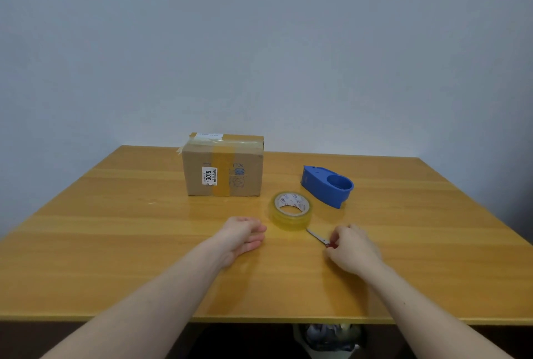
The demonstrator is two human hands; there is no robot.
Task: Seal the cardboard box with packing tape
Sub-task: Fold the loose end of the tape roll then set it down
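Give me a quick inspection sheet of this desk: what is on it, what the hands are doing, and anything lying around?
Surface: wooden table, bare at the near side.
Job's things: cardboard box, flaps closed, old tape and a label on it; tape roll lying flat; blue tape dispenser with no roll in it.
Clutter: scissors, blades pointing at the roll.
Hands: left hand open, holding nothing, near the roll; right hand, fingers closed on the scissors' handle.
Cables: nothing seen.
Surroundings: plain wall; a bin under the table's near edge.
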